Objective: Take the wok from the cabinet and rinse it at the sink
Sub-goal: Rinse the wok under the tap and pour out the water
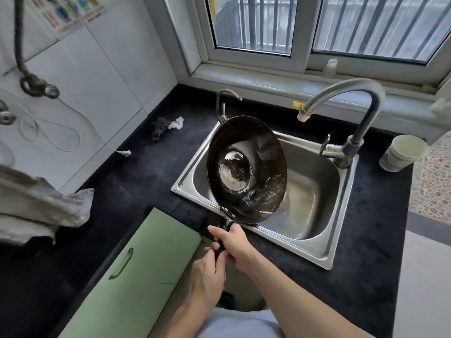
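Note:
A dark, round wok point(246, 167) is tilted steeply on its side over the left half of the steel sink point(314, 191), its wet inside facing me. Its black handle points down toward me. My right hand point(234, 242) grips the upper part of the handle just below the wok's rim. My left hand point(207, 272) holds the lower end of the same handle. The tall grey faucet point(351, 98) arches over the sink's back right; I see no water coming from its pink-tipped spout point(304, 115).
A small second tap point(223, 103) stands at the sink's back left corner. A dark scrubber point(158, 128) and white scrap lie on the black counter. Stacked paper cups point(402, 152) sit right of the faucet. A green cabinet door point(136, 272) hangs below; grey cloth point(36, 203) at left.

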{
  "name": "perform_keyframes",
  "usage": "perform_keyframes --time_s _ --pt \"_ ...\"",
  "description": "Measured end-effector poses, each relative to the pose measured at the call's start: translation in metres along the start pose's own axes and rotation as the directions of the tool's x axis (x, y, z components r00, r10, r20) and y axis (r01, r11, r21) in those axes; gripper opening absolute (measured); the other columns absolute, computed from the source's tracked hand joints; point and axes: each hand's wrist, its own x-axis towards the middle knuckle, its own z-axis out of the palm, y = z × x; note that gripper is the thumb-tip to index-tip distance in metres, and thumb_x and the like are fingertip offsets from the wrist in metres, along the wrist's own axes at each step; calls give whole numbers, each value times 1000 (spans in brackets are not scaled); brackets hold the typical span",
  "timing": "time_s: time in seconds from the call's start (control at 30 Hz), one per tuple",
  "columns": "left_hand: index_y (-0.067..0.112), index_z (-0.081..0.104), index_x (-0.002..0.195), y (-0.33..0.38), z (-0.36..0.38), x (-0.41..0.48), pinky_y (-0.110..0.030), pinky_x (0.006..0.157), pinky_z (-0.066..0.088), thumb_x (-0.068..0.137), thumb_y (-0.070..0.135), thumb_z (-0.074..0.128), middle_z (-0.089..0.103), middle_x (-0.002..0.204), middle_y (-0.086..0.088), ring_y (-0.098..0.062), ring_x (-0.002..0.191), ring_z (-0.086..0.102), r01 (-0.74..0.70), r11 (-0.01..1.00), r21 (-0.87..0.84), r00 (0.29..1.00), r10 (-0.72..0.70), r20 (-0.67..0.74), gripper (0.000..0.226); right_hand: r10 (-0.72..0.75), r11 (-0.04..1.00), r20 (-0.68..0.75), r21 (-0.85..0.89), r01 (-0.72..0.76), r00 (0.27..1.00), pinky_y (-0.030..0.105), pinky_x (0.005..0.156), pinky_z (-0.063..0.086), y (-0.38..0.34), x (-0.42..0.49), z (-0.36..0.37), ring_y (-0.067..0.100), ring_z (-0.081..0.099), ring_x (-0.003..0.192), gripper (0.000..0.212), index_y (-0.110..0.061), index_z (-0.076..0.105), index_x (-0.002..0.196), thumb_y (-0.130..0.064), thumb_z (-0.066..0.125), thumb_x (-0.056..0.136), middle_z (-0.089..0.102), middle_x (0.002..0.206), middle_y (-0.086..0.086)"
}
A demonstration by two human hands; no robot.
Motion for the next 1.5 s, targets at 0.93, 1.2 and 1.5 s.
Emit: perform_keyframes --time_s 0.93,1.2,1.5 --pt "10 42 70 18 -1 -16 -13 34 18 100 43 37 33 48 -1 -9 29 24 396 711 -581 918 -306 252 45 -81 985 90 -146 93 993 43 64 49 6 -1 2 14 49 41 29 -13 52 72 -23 73 89 53 57 1" --pt "11 49 68 17 -4 -16 -18 33 24 102 36 37 41 50 6 -4 32 31 287 844 -453 957 -229 180 43 -134 973 36 -183 138 990 47 66 47 9 1 0 15 49 39 32 -12 50 72 -26 73 89 52 53 0" --pt "17 56 67 5 -4 -14 -44 57 53 93 56 39 56 54 7 -18 49 53 172 953 -250 985 -168 39 50 -99 995 91 -22 102 991 32 52 53 5 -3 6 12 40 37 29 -11 44 81 -21 66 96 45 56 1"
